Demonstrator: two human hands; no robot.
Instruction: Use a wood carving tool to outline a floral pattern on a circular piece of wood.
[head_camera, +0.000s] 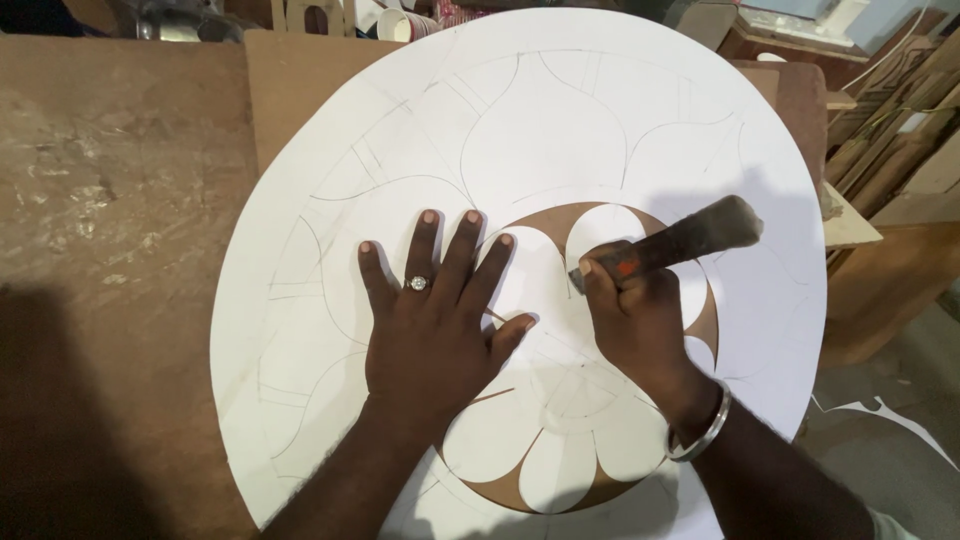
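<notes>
Your right hand (635, 310) is closed around a dark-handled cutting tool (672, 243), its tip on the white round sheet (560, 120). Your left hand (435, 310) lies open and flat on this sheet, fingers spread, beside the cut petal shapes. The sheet rests on the brown wooden surface (110, 200).

Counted one round white sheet (700, 130) with pencilled curves, on one brown board (120, 200). Two hands on it: left hand (435, 320) flat, right hand (630, 310) gripping one tool (680, 240). One ring (417, 284), one bangle (700, 435). One paper cup (405, 24) at the far edge.
</notes>
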